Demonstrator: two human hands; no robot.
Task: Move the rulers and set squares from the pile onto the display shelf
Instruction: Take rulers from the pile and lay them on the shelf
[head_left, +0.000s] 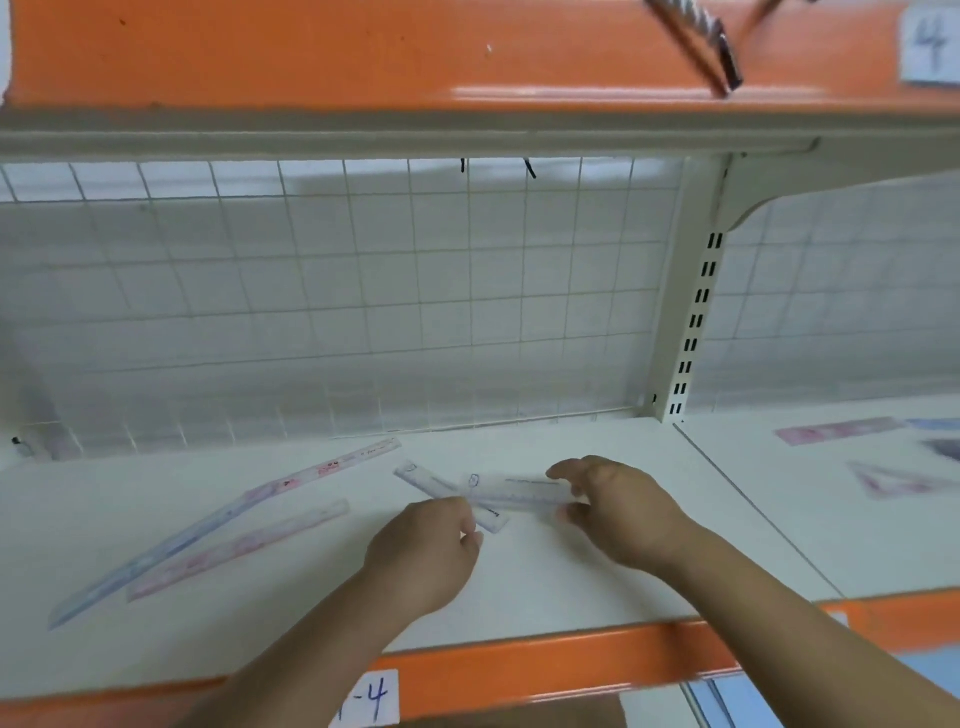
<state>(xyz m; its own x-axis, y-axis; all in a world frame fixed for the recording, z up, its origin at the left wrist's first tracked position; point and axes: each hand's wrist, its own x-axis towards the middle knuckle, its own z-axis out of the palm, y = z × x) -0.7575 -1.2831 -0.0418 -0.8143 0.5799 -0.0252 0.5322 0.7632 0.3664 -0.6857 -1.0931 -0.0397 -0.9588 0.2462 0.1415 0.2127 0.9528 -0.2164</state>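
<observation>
Both hands reach over the white display shelf (597, 582). My right hand (618, 509) holds one end of a short clear ruler (514, 491) between thumb and fingers. My left hand (431, 545) pinches that ruler's other end, fingers curled. Under it lies another short clear ruler (423, 480), angled on the shelf. To the left lie a long pink ruler (332, 467), a long blue ruler (156, 556) and a second pink ruler (244, 545). The picture is blurred.
A wire grid panel (337, 291) backs the shelf. A slotted upright (691, 322) splits it from the right bay, where a pink ruler (836, 430) and a pink set square (893, 480) lie. An orange shelf edge (545, 665) carries a "4" label (371, 699).
</observation>
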